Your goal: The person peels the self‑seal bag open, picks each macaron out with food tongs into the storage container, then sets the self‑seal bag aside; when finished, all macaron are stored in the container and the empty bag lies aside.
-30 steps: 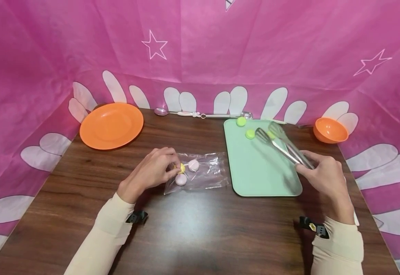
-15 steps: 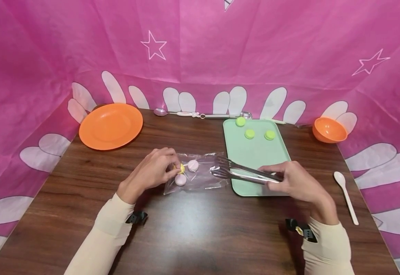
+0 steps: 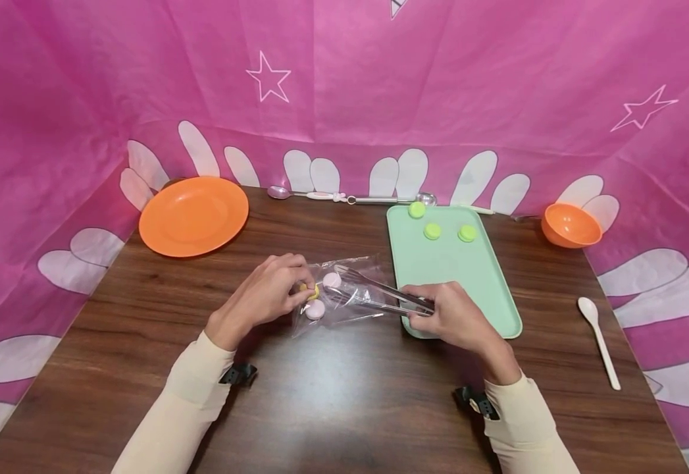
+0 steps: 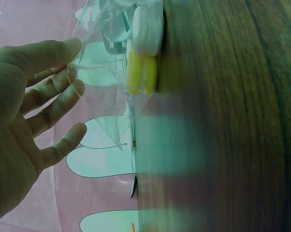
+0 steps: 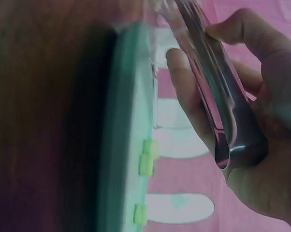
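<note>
My left hand [image 3: 264, 289] pinches the left end of a clear plastic bag [image 3: 347, 316]; in the left wrist view, thumb and fingertips meet on its film. Two pale pink macarons [image 3: 314, 310] and a yellow macaron [image 3: 311, 291] lie in the bag, the yellow one partly behind my fingers. My right hand [image 3: 459, 317] grips metal tongs [image 3: 382, 286] near their bend, thumb on one arm and fingers on the other. The tongs point left over the bag's right end, their spread tips around the upper pink macaron. Three green macarons [image 3: 432, 231] sit on a mint tray [image 3: 451, 263].
An orange plate [image 3: 193, 217] stands at the back left and an orange bowl [image 3: 570, 225] at the back right. A pink spoon [image 3: 280, 192] and a metal scoop [image 3: 426, 199] line the back edge. On the right lies a white spoon [image 3: 600, 342].
My right hand has swung the tongs left, from above the green macarons on the tray to the pink macaron in the bag. My left hand keeps its hold on the bag.
</note>
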A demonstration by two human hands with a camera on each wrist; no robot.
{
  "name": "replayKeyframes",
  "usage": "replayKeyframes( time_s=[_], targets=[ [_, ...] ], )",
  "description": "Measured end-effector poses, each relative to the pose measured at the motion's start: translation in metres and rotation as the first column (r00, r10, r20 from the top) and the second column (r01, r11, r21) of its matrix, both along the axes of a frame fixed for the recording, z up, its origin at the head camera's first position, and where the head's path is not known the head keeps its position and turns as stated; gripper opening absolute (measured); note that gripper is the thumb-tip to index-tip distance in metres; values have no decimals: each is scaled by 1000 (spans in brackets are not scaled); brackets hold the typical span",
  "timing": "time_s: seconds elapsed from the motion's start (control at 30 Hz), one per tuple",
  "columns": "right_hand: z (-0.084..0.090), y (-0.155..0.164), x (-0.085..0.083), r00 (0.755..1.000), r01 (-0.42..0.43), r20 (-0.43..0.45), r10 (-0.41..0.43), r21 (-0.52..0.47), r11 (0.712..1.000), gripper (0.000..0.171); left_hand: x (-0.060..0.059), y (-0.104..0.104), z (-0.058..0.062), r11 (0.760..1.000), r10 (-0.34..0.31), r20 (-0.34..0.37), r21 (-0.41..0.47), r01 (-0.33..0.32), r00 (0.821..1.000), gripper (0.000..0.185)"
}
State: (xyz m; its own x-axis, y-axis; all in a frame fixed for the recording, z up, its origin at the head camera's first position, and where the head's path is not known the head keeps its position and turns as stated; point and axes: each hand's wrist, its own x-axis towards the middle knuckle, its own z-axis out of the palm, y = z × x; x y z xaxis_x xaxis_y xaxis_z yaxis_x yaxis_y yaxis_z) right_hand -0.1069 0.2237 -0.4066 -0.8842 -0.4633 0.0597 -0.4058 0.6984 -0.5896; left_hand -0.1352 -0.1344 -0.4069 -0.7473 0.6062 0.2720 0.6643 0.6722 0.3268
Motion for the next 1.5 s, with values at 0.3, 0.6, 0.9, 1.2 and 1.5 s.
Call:
replayKeyframes(
  time_s=[0.3, 0.6, 0.9, 1.2, 1.5],
  targets=[
    [3, -3, 2, 1000, 25, 10, -25, 10, 1000, 41, 0, 0, 0, 1000, 10, 7, -3, -10, 1000, 4],
    [18, 30, 0, 994, 107, -32, -106, 13, 994, 41, -1, -1, -1, 1000, 6, 5, -6, -6, 1000, 4],
    [36, 89, 6, 914, 386, -163, -372, 65, 920, 42, 0, -1, 1, 1000, 10, 11, -6, -10, 1000, 3],
    [29, 120, 3, 855, 513, -175, -488, 151, 845, 39, 0, -2, -1, 1000, 9, 2, -2, -9, 1000, 4],
    [43, 114, 12, 889, 452, -157, -431, 142, 881, 39, 0, -1, 0, 1000, 11, 2, -3, -11, 1000, 4]
  ],
)
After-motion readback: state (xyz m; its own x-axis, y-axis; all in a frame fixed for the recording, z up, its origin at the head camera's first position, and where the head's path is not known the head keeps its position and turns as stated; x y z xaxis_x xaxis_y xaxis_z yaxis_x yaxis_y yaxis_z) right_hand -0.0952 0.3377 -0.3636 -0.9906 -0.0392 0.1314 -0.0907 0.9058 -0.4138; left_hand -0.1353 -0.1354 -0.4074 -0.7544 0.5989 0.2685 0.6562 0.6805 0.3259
